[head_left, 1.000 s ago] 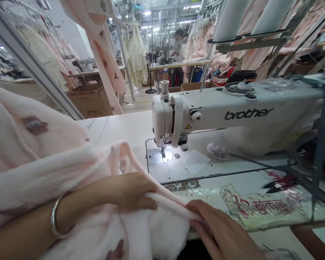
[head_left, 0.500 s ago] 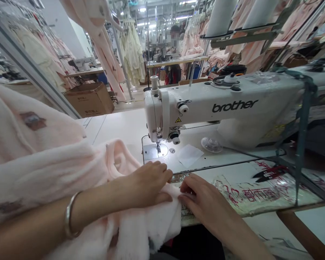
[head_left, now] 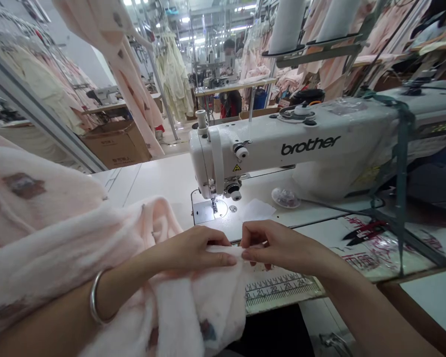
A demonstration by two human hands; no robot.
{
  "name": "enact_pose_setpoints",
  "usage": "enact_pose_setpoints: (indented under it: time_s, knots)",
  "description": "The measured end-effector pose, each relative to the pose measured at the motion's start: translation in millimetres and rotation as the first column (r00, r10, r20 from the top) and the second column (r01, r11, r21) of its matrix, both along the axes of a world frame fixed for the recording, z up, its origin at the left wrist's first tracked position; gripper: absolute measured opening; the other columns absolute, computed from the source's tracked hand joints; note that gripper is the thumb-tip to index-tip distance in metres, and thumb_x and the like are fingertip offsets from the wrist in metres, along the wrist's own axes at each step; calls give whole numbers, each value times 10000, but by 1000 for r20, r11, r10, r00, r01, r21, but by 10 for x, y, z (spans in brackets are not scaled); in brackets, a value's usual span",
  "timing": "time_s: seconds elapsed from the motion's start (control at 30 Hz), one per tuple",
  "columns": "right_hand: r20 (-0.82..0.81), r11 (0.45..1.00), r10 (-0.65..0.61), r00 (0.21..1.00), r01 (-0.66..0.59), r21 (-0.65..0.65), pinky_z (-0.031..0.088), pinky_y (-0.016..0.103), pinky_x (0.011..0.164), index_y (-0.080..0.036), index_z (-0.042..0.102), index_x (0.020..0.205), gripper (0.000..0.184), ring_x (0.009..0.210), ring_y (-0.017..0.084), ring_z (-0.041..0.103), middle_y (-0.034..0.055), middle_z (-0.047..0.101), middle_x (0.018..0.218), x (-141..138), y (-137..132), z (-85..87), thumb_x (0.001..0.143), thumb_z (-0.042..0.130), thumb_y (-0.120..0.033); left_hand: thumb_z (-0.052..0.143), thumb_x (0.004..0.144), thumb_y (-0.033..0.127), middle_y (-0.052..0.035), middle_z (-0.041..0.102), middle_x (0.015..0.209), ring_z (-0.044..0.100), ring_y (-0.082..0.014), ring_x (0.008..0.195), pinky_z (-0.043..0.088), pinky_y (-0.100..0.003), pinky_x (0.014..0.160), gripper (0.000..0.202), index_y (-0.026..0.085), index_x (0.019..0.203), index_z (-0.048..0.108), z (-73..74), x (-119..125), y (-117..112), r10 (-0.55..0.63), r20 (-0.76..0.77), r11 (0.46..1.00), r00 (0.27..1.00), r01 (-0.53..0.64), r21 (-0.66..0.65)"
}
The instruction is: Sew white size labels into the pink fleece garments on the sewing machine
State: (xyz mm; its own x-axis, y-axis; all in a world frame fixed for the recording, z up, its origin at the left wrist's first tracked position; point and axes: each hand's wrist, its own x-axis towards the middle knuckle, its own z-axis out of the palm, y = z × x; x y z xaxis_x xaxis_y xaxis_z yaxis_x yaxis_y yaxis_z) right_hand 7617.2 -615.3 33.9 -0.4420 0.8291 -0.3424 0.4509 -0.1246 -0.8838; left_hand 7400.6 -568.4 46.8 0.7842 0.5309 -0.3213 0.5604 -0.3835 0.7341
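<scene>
A pale pink fleece garment [head_left: 126,248] with brownish printed patches spreads over the left of the table and hangs off its front edge. My left hand [head_left: 204,248] pinches the garment's edge between thumb and fingers, a bracelet on its wrist. Right beside it, my right hand [head_left: 263,243] grips the same edge at its corner, thumb against bent fingers. Both hands are just in front of the white sewing machine [head_left: 245,153]. Its presser foot [head_left: 214,205] stands over the lit needle plate [head_left: 204,212], apart from the cloth.
A white cloth scrap [head_left: 260,210] and a small dish [head_left: 285,198] lie right of the needle. Dark thread snips [head_left: 364,232] rest farther right. A printed ruler [head_left: 278,287] runs along the front edge. A cardboard box [head_left: 115,144] stands behind; a person [head_left: 228,64] sits at the back.
My right hand has moved up and its fingers have shifted along the garment's edge, baring the ruler. My left thumb now lies along the edge. The view has shifted slightly.
</scene>
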Motion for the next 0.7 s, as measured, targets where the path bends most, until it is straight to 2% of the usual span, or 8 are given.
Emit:
enact_pose_setpoints:
  time_s: [0.13,0.23,0.33,0.4,0.47,0.6,0.7]
  knots:
    - [38,998,-48,998,46,40,391,193,506,-185,507,742,98,645,115,531,-19,548,713,-24,-17,-3,762,577,-251,533,848,433,11,591,774,511,-120,721,361,-213,618,289,168,882,644,-26,20,-28,78,31,994,996,-75,-82]
    - [73,993,-91,993,85,86,341,182,483,-186,523,741,85,593,87,460,-35,503,679,-31,-54,-11,758,585,-243,555,823,388,16,580,731,492,-108,679,350,-202,586,241,160,818,634,-43,32,-88,162,54,983,985,-156,-97]
    - [50,986,-133,990,127,107,359,177,515,-214,566,892,140,650,89,484,-27,558,813,-12,-89,-49,768,608,-264,551,806,333,17,562,689,485,-103,652,340,-193,561,196,157,768,628,-48,55,-146,238,63,971,969,-236,-50]
    - [40,991,-115,993,113,65,357,179,518,-218,583,945,179,643,89,489,-24,569,803,4,-72,-91,789,610,-301,550,793,320,13,551,669,478,-101,633,334,-191,544,191,154,744,631,-64,72,-146,260,53,965,964,-261,-4]
    - [56,996,-85,995,83,23,335,183,495,-192,600,880,154,580,83,468,-26,561,695,5,13,-135,816,584,-331,547,788,337,7,546,656,469,-100,608,322,-189,519,214,149,724,626,-101,83,-97,288,43,958,957,-288,4]
    - [121,997,-73,990,71,25,361,198,480,-176,573,762,166,547,98,507,-6,613,660,-69,378,-180,800,558,-337,533,782,448,11,523,641,414,-88,524,271,-192,444,303,158,773,622,-217,86,140,410,12,906,912,-405,-126]
    - [226,995,-89,970,76,64,344,214,467,-178,567,648,134,491,99,473,-16,572,558,-154,672,-164,731,588,-281,565,730,465,41,379,547,297,-76,471,184,-203,416,304,162,702,567,-299,82,351,474,-29,870,880,-473,-139]
